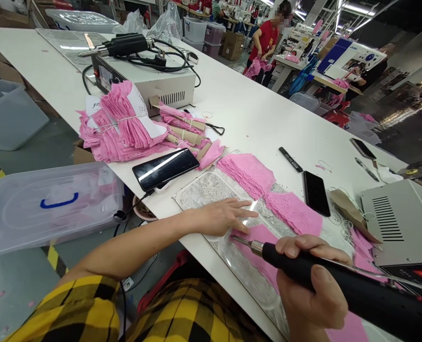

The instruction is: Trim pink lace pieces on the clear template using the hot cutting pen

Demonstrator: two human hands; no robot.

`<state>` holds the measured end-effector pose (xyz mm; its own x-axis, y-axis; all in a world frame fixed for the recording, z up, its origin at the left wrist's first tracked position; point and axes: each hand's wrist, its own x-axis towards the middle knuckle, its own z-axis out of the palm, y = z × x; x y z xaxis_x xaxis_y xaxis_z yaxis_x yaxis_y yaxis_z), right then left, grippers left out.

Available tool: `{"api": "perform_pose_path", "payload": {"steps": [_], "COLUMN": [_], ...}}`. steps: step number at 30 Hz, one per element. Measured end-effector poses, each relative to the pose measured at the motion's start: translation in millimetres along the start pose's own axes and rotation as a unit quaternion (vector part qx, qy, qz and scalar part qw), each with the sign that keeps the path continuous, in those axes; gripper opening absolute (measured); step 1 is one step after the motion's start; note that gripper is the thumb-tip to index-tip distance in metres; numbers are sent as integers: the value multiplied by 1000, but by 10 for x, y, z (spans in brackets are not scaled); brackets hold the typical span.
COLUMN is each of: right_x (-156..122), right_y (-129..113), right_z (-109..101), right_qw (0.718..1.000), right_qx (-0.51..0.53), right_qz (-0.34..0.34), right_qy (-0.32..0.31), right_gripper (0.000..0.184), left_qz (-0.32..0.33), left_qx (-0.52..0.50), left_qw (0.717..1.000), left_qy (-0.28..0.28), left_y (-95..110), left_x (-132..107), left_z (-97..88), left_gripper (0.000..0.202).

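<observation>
My left hand (225, 217) lies with fingers spread on a clear plastic template (237, 260), close to the metal tip of the tool. Wrapped around a thick black ultrasonic cutter (299, 266), the fingers of my right hand (312, 285) are closed. Its tip touches or hovers just over the template's edge; which, I cannot tell. A pink fabric piece (262, 249) shows under the template. Beyond it are two layered stacks of pink fabric, a left stack (248, 173) and a right stack (296, 211), on a grey speckled board (211, 187).
Tied pink bundles (125, 123) and a phone (166, 168) lie left. Behind them a grey box (175, 83) carries another black tool (125, 46). A second phone (315, 192), a marker (291, 159) and another grey box (406, 228) are right. A lidded plastic bin (54, 209) stands below.
</observation>
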<state>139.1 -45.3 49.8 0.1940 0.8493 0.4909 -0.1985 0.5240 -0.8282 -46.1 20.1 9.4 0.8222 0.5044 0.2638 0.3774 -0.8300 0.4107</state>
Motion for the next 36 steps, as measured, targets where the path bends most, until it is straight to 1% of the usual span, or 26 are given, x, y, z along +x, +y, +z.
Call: {"api": "perform_pose_path", "payload": {"steps": [3, 6, 8, 16, 22, 26, 29, 32, 34, 36], "right_x": [20, 52, 65, 26, 42, 42, 36, 33, 36, 41], "right_y": [11, 26, 31, -5, -21, -20, -24, -39, -59, -93], "right_z": [3, 4, 6, 22, 11, 3, -5, -17, -36, -73], "right_qw": [1000, 999, 998, 1000, 999, 999, 999, 999, 999, 999], "right_qx": [-2, -9, -14, 0, -9, -14, -12, -9, -7, -10], "right_qz": [-16, -25, -27, 1, 16, 8, 4, 8, 13, 17], "right_qy": [20, 45, 55, 24, 36, 42, 44, 37, 34, 40], "right_gripper": [15, 17, 17, 17, 16, 17, 16, 17, 19, 20], "left_qz": [-3, -22, -31, -19, -17, -16, -20, -38, -50, -47], "left_qx": [-11, -23, -29, -40, -39, -46, -57, -69, -67, -56], "left_qw": [1000, 998, 998, 998, 998, 998, 997, 995, 993, 994], "left_qy": [20, 45, 51, 53, 44, 42, 49, 68, 79, 87], "left_y": [-9, -23, -32, -54, -54, -49, -48, -27, 16, 89], "left_x": [-6, -13, -18, -17, -18, -23, -21, -39, -78, -144], "left_z": [24, 56, 73, 86, 61, 50, 41, 13, -15, -39], "left_gripper": [50, 51, 52, 49, 51, 50, 51, 49, 45, 39]}}
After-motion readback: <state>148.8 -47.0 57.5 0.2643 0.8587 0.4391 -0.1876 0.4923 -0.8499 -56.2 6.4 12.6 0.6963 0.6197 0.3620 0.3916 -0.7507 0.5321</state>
